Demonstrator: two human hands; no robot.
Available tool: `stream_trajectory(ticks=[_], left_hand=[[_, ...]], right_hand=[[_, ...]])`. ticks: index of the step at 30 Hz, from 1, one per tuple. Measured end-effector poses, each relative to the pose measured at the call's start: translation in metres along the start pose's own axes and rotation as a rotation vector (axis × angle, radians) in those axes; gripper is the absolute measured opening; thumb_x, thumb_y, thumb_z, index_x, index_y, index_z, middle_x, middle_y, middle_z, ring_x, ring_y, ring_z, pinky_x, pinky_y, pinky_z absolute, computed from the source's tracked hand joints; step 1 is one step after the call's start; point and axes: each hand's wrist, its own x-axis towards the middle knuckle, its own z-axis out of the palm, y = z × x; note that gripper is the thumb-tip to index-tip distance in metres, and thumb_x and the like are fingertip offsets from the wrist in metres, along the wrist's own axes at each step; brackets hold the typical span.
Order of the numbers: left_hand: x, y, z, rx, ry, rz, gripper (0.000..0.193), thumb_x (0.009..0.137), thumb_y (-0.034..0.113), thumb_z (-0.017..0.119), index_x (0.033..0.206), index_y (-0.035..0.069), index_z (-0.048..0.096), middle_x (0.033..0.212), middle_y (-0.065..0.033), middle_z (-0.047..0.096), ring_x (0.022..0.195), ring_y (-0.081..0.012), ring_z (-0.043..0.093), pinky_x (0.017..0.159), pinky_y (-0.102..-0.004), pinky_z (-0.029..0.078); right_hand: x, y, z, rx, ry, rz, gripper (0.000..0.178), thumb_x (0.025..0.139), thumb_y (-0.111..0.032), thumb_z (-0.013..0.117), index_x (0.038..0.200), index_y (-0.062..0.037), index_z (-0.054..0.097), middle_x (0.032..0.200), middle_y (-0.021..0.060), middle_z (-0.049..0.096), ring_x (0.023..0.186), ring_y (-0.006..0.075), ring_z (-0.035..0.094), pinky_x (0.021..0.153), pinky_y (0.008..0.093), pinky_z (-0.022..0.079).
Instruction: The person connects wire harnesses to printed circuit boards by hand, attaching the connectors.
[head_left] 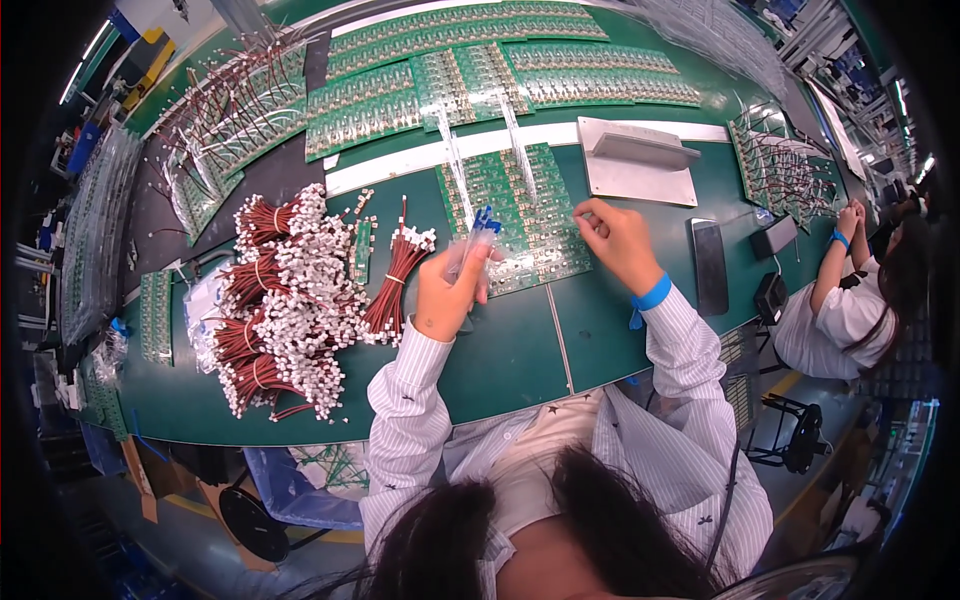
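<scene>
My left hand is closed around a clear plastic bag. Small blue pieces show at the bag's upper end; their exact kind is too small to tell. Under and beyond the bag lies a green circuit board panel with rows of small parts. My right hand is over the panel's right edge, thumb and fingers pinched together. Whatever is between those fingertips, if anything, cannot be made out. A blue band circles my right wrist.
Bundled brown cables with white connectors pile up at left, beside a smaller cable bundle. More circuit boards line the back. A metal fixture, a dark phone-like slab and a seated co-worker are at right.
</scene>
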Motion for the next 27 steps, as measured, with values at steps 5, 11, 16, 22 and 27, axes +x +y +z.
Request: stream_trajectory(ticks=[5, 11, 16, 22, 27], left_hand=[[-0.002, 0.002, 0.003, -0.048, 0.003, -0.058, 0.029, 0.084, 0.029, 0.049, 0.084, 0.002, 0.06, 0.05, 0.0029, 0.046, 0.041, -0.0032, 0.041, 0.037, -0.017, 0.027], [-0.003, -0.001, 0.006, 0.035, -0.051, -0.008, 0.024, 0.071, 0.02, 0.066, 0.086, 0.002, 0.058, 0.06, 0.0035, 0.05, 0.052, -0.0014, 0.043, 0.045, -0.0162, 0.032], [-0.003, -0.006, 0.007, 0.089, -0.038, 0.063, 0.02, 0.07, 0.016, 0.066, 0.084, 0.002, 0.059, 0.063, 0.0022, 0.053, 0.052, -0.0018, 0.043, 0.045, -0.0167, 0.031], [-0.003, -0.001, 0.006, 0.087, 0.032, 0.028, 0.019, 0.07, 0.016, 0.066, 0.082, 0.002, 0.061, 0.057, 0.0045, 0.05, 0.052, -0.0016, 0.043, 0.047, -0.017, 0.033], [-0.004, -0.004, 0.004, 0.05, 0.029, -0.02, 0.017, 0.071, 0.016, 0.066, 0.081, 0.003, 0.061, 0.055, 0.0045, 0.049, 0.049, -0.0014, 0.041, 0.044, -0.0172, 0.03]], right_hand=[[-0.006, -0.029, -0.008, 0.279, -0.162, -0.029, 0.007, 0.075, -0.005, 0.056, 0.081, -0.0039, 0.053, 0.065, 0.0099, 0.058, 0.053, 0.017, 0.058, 0.047, 0.0253, 0.045], [-0.01, -0.057, -0.013, 0.093, -0.198, -0.314, 0.011, 0.072, -0.004, 0.057, 0.082, -0.0037, 0.051, 0.066, 0.0094, 0.057, 0.055, 0.0205, 0.058, 0.049, 0.0284, 0.045], [-0.011, -0.062, -0.013, 0.099, -0.228, -0.343, 0.011, 0.072, -0.006, 0.055, 0.081, -0.0054, 0.049, 0.068, 0.008, 0.056, 0.059, 0.0247, 0.057, 0.05, 0.0334, 0.044], [-0.011, -0.064, -0.016, 0.12, -0.239, -0.369, 0.012, 0.071, -0.006, 0.055, 0.082, -0.0057, 0.05, 0.071, 0.0081, 0.056, 0.061, 0.0271, 0.056, 0.052, 0.0351, 0.043], [-0.011, -0.066, -0.017, 0.098, -0.253, -0.382, 0.014, 0.07, -0.003, 0.057, 0.083, -0.0047, 0.051, 0.07, 0.0084, 0.057, 0.06, 0.0252, 0.057, 0.052, 0.0323, 0.044]])
